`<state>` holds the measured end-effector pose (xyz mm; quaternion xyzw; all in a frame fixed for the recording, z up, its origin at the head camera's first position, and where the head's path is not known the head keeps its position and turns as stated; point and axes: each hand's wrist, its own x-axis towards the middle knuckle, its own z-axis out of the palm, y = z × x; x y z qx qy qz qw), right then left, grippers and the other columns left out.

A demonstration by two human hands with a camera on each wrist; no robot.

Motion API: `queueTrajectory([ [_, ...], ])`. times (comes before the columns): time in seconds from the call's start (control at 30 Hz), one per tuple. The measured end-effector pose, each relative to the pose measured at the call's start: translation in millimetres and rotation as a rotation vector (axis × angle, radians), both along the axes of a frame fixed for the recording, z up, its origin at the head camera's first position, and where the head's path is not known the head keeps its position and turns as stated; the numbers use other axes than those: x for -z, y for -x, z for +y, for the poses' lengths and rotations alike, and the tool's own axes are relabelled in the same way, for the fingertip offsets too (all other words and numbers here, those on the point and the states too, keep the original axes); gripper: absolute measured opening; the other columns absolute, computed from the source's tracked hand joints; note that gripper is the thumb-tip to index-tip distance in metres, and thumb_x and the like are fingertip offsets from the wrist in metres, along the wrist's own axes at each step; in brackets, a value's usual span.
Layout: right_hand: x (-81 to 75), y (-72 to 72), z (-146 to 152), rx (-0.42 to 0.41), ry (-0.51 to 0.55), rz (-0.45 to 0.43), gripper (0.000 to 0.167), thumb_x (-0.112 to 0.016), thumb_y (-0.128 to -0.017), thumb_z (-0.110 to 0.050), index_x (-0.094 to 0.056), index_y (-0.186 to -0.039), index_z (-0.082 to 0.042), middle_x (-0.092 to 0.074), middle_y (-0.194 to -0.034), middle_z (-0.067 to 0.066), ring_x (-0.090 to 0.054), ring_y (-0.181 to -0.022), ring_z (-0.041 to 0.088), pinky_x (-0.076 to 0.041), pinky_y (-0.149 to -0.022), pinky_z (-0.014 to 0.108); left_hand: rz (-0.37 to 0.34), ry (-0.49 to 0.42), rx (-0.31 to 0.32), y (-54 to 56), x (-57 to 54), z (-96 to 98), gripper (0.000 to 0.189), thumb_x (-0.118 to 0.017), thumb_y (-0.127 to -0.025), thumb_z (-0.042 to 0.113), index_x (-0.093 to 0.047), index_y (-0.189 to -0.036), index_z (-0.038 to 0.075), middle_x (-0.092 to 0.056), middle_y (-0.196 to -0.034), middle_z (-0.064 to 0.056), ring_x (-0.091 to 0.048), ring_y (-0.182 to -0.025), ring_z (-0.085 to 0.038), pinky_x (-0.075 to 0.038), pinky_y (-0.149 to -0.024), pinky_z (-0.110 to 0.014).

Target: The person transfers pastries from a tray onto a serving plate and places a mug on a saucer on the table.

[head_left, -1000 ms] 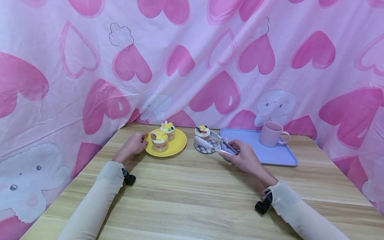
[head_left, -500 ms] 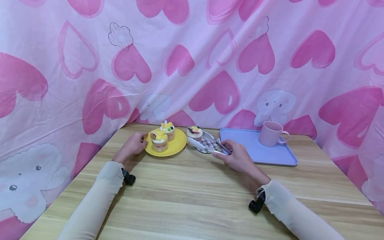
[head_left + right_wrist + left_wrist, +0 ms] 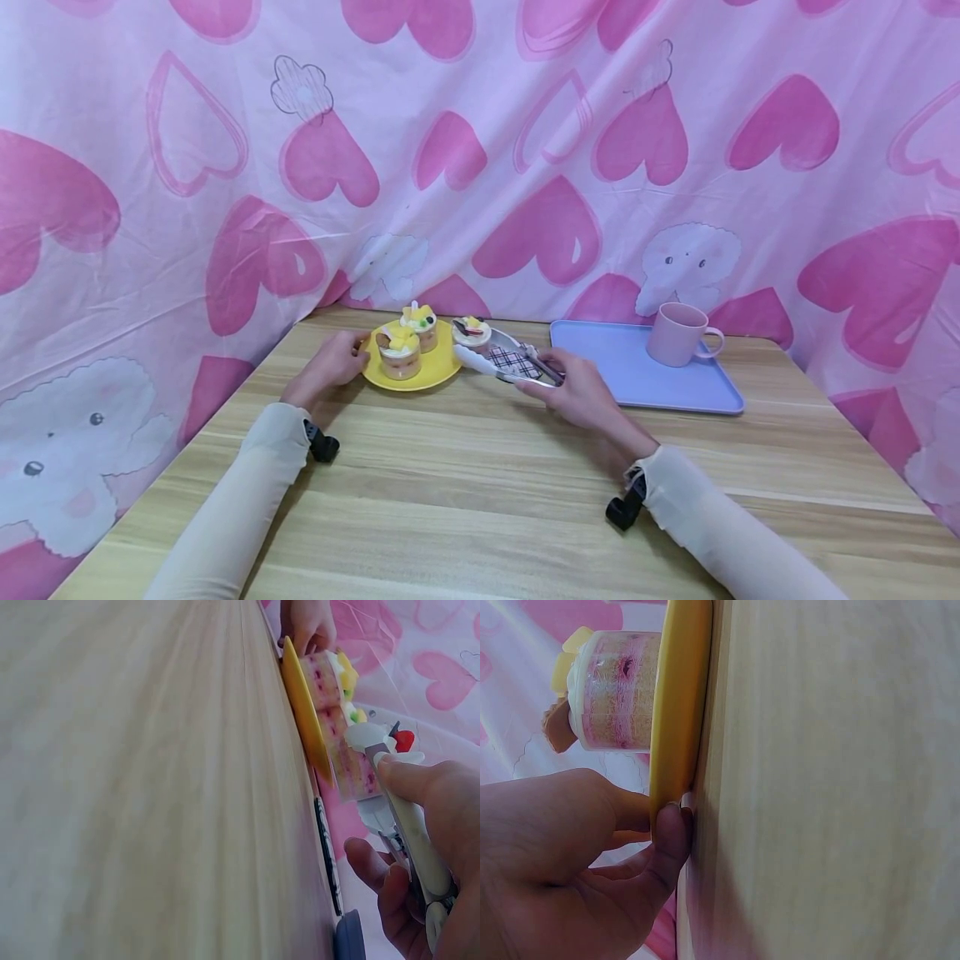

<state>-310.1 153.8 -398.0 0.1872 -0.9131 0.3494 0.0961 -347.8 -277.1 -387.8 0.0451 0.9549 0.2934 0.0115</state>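
Observation:
At the rim of the yellow plate (image 3: 442, 367), my left hand (image 3: 326, 365) pinches the edge between thumb and fingers, as the left wrist view shows close up. Two layered dessert cups stand on that plate: a nearer cake cup (image 3: 401, 363) with yellow cubes and a farther cake cup (image 3: 426, 335). My right hand (image 3: 581, 387) grips metal serving tongs (image 3: 411, 817) with pale tips. Between the tips is a third cake cup (image 3: 471, 332), topped with a red and a dark piece. It hangs upright right at the plate's right edge, overlapping it in the right wrist view.
A round plaid coaster (image 3: 513, 361) lies under the tongs, right of the plate. Farther right, a blue tray (image 3: 678, 390) bears a pink mug (image 3: 677, 335). A pink heart-patterned curtain (image 3: 540, 225) hangs behind the wooden table (image 3: 465, 492).
My right hand has moved left with the tongs, carrying the third cake cup from above the coaster to the plate's right edge. The left hand stays on the plate's rim.

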Motion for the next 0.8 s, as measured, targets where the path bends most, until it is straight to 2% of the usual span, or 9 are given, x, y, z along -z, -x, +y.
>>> queueTrajectory([
  [0.17,-0.2,1.3,-7.3,0.009,-0.010,-0.009,0.072,-0.085,-0.087,-0.059,-0.069,-0.140,-0.012,-0.074,-0.132,0.011,-0.067,-0.111,0.027,-0.054,-0.094,0.041,-0.003,0.000,0.003,0.1,-0.4,-0.1,0.058,-0.054,-0.108,0.008,-0.039,-0.162,-0.010,-0.055,-0.154,-0.035,-0.060,-0.134,-0.041,-0.055,-0.115,-0.055],
  [0.37,-0.9,1.8,-16.6,0.008,-0.009,-0.036,0.072,-0.084,-0.087,-0.062,-0.068,-0.140,-0.016,-0.073,-0.123,0.008,-0.064,-0.104,0.025,-0.052,-0.087,0.036,0.004,0.001,0.002,-0.8,-0.5,-0.1,0.058,-0.053,-0.108,0.007,-0.038,-0.162,-0.010,-0.054,-0.154,-0.036,-0.060,-0.136,-0.042,-0.054,-0.115,-0.055],
  [0.6,-1.2,2.5,-27.9,-0.007,-0.002,-0.031,0.069,-0.084,-0.088,-0.060,-0.069,-0.139,-0.015,-0.075,-0.121,0.008,-0.065,-0.104,0.024,-0.052,-0.088,0.038,-0.003,0.001,0.002,0.0,-0.5,-0.3,0.059,-0.053,-0.108,0.007,-0.038,-0.162,-0.010,-0.055,-0.154,-0.035,-0.060,-0.135,-0.041,-0.054,-0.115,-0.054],
  [0.8,-0.5,4.5,-36.3,-0.012,0.017,-0.026,0.064,-0.084,-0.088,-0.059,-0.071,-0.134,-0.017,-0.076,-0.115,0.006,-0.065,-0.099,0.023,-0.053,-0.084,0.037,-0.016,-0.007,-0.004,0.3,0.4,0.6,0.059,-0.053,-0.109,0.007,-0.037,-0.163,-0.009,-0.053,-0.156,-0.034,-0.058,-0.138,-0.042,-0.053,-0.116,-0.055],
])
